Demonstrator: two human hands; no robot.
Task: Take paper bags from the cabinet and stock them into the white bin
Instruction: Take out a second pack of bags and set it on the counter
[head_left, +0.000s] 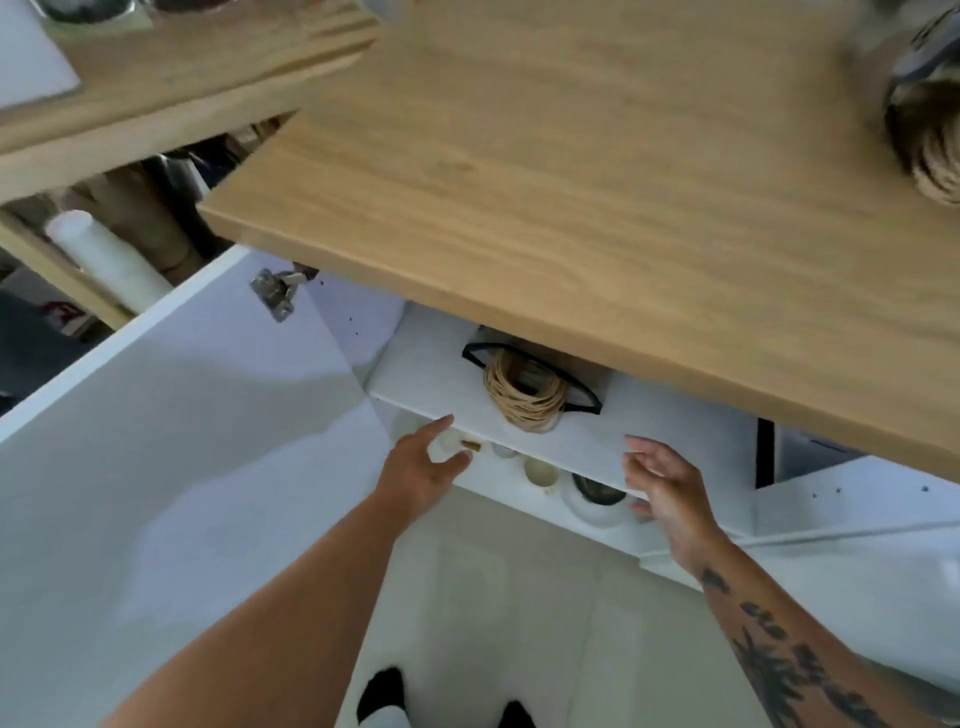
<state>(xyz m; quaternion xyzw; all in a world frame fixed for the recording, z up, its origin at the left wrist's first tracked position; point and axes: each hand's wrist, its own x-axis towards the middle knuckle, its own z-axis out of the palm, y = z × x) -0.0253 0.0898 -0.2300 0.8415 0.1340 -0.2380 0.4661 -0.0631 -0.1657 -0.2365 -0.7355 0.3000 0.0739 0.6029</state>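
I look down at a white cabinet (691, 441) standing open under a wooden countertop (571, 182). Its white door (171, 415) swings out to the left. My left hand (423, 467) reaches in below the upper shelf (431, 374), fingers apart and holding nothing. My right hand (665, 483) hovers at the shelf's front edge, fingers loosely spread and empty. On the shelf a coil of tan cord (524, 397) rests against a black-rimmed flat item (584, 400). No paper bags or white bin are visible.
Small white jars and a dark-lined bowl (597, 496) sit on the lower shelf. A twine ball (935, 150) lies on the countertop's right edge. A white roll (104, 254) leans at left behind the door. My feet (384, 696) stand on pale floor tiles.
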